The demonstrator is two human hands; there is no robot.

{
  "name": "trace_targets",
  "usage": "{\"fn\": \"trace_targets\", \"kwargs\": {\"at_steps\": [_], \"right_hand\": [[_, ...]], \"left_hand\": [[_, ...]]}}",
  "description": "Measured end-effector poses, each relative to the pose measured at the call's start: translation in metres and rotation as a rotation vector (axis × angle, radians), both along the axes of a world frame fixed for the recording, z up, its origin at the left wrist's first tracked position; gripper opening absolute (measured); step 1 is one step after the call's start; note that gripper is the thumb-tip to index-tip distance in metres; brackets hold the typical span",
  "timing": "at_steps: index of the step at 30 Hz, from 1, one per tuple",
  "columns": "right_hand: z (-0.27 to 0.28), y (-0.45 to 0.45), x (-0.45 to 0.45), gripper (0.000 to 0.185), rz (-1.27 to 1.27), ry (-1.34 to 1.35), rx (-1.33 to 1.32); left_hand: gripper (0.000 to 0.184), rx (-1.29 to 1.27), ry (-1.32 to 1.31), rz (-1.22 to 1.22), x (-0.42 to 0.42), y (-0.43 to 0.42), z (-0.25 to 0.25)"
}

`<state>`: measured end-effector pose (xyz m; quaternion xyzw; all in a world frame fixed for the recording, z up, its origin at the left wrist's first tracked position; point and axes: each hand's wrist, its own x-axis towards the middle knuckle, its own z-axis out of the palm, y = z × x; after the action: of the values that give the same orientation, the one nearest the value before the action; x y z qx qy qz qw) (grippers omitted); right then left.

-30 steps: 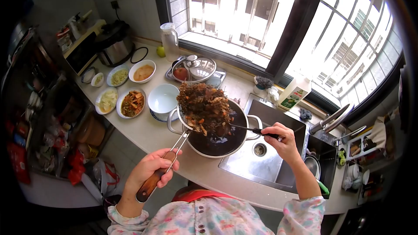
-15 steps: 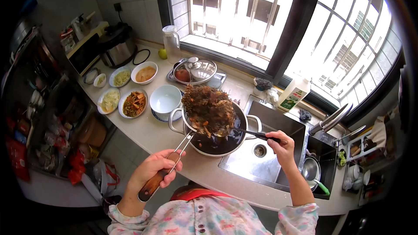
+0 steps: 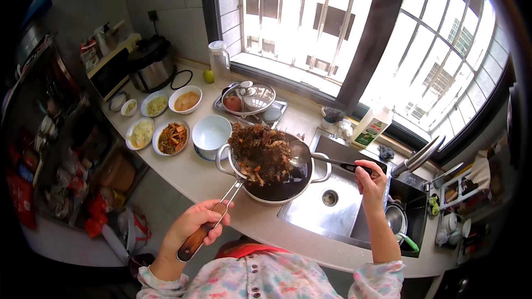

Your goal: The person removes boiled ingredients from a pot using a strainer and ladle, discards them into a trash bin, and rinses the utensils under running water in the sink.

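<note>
My left hand [image 3: 200, 225] is wrapped round the wooden handle of a wire strainer [image 3: 235, 188]. A heap of brown, leafy and stringy solids [image 3: 260, 152] fills the strainer, which is over the left part of a white two-handled pot [image 3: 277, 198]. Dark liquid [image 3: 277, 188] shows in the pot below. My right hand [image 3: 370, 182] grips the black handle of a metal ladle [image 3: 327, 160]. The ladle's bowl is at the right side of the heap, above the liquid; whether it touches the solids I cannot tell.
Left of the pot is a white bowl [image 3: 212, 133]; several filled dishes stand beyond it, one with orange-brown food [image 3: 173, 138]. A glass lid [image 3: 258, 98] lies behind. To the right are a steel sink [image 3: 316, 215], a white bottle [image 3: 372, 124] and a faucet [image 3: 415, 158].
The ladle has come up and right out of the lower edge of the heap, so its bowl now shows. My right hand has moved slightly right. The strainer stays nearly in place.
</note>
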<state>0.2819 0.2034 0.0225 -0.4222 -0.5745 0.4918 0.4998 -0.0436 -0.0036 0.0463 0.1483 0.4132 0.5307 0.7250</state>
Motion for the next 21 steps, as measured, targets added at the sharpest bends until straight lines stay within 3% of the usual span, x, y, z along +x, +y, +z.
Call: {"fn": "trace_targets", "kwargs": {"at_steps": [5, 7, 9, 12, 21], "right_hand": [[0.033, -0.006, 0.001, 0.016, -0.006, 0.025, 0.122], [0.042, -0.019, -0.004, 0.019, 0.012, -0.05, 0.309], [0.047, -0.03, -0.011, 0.026, 0.041, -0.289, 0.777], [0.044, -0.046, -0.026, 0.033, 0.265, -0.503, 1.216], [0.036, -0.057, -0.025, 0.038, 0.313, -0.723, 1.469]], "left_hand": [[0.039, -0.048, 0.033, -0.017, 0.004, 0.0, -0.008], [0.037, -0.038, 0.031, -0.042, 0.003, 0.003, -0.017], [0.036, -0.044, 0.022, -0.051, 0.005, 0.008, -0.02], [0.034, -0.035, 0.017, -0.056, 0.009, 0.014, -0.021], [0.033, -0.025, 0.008, -0.071, 0.011, 0.019, -0.022]]}}
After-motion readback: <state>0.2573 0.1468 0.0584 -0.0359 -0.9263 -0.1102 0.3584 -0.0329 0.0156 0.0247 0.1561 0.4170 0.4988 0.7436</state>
